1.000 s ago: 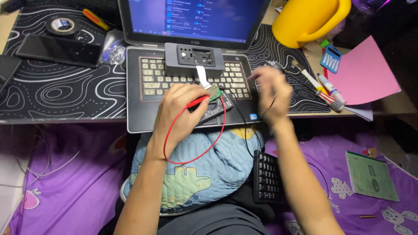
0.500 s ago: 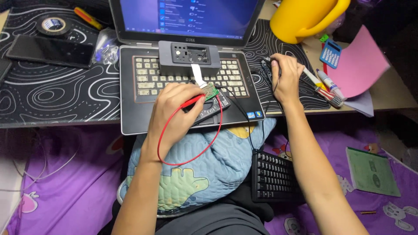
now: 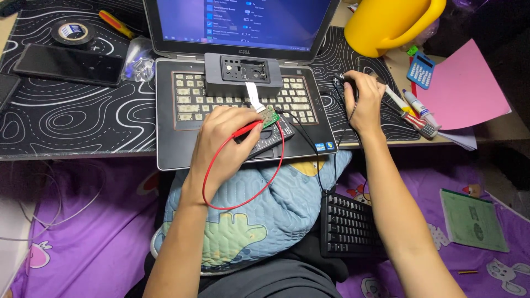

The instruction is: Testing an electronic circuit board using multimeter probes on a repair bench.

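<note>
1. Head view: my left hand is closed on the red probe, pinning its tip to the green board on the laptop.
2. My right hand cups the mouse on the surface, right of the laptop, to work the screen.

Laptop screen: top cut off by the far edge; its text too small to tell.
Yellow jug: upper part cut off.
Mouse: hidden under the right hand, barely a sliver visible.
Red probe: grip hidden in the left hand.
Black keyboard: right end hidden behind the forearm.
Black phone: cut off at left.
</note>
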